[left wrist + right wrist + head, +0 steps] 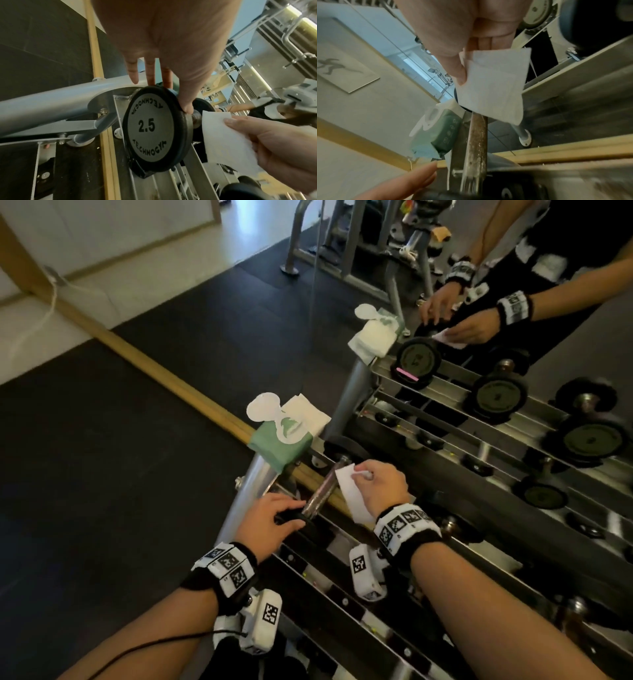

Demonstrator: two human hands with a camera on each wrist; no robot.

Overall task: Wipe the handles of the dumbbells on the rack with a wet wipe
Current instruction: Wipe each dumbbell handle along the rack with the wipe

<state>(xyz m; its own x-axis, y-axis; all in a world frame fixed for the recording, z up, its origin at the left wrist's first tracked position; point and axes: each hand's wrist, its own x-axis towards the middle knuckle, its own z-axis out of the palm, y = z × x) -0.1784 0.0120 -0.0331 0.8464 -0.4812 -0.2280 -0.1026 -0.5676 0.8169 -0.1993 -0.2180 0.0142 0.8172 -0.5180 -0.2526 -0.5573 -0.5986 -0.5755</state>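
A small dumbbell lies on the rack's top left end, its worn metal handle [320, 493] [476, 142] bare. My left hand [270, 522] [180, 67] rests on the rim of its near black plate [150, 125] marked 2.5, fingers straight, thumb pressing by the handle. My right hand [380, 487] [274, 142] [453, 40] pinches a white wet wipe [351, 498] [228, 139] [494, 86] between thumb and fingers. The wipe hangs right beside the handle's far end; whether they touch is unclear.
A green wet wipe pack [281, 440] [441, 135], lid open, sits on the rack's grey corner post [246, 494]. A mirror behind the rack, with a wooden strip [171, 378] at its base, reflects more dumbbells [496, 395] and my arms. Rack rails [342, 594] run to the lower right.
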